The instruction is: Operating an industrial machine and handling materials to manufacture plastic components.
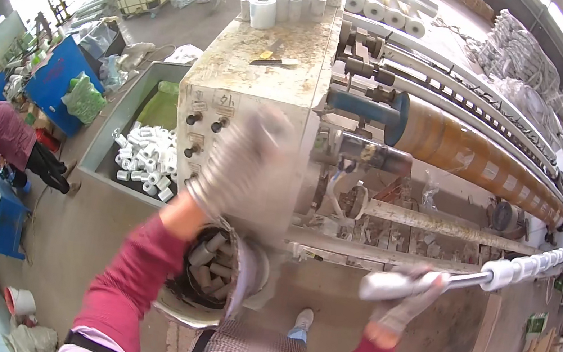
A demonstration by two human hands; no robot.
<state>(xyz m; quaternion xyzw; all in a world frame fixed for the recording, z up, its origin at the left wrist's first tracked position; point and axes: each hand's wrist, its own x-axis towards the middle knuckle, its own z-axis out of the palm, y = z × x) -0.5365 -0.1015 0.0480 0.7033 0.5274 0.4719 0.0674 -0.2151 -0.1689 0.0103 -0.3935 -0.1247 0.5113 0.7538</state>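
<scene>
Head view: beyond the right hand, a long machine (371, 211) with rollers, the thickest a brown-wrapped roller (478, 151); behind the left hand, a stained pale cabinet (258, 89); to the left of the left hand, a grey box (98, 148); stretching away rightward from the right hand, a metal rod (467, 280); below the left hand, a pale bucket (188, 316). Right hand (412, 303): gloved, fingers curled shut about the rod's white near end. Left hand (246, 156): gloved, raised before the cabinet front, too blurred to tell how far open, or whether holding or touching anything. Farther right of the right hand, white rolls (522, 268) threaded along the rod; left of the left hand, loose small white spools (146, 156) in the box; below the left hand, short tubes (213, 268) in the bucket; just beside the left hand, dark knobs (194, 119) on the cabinet.
</scene>
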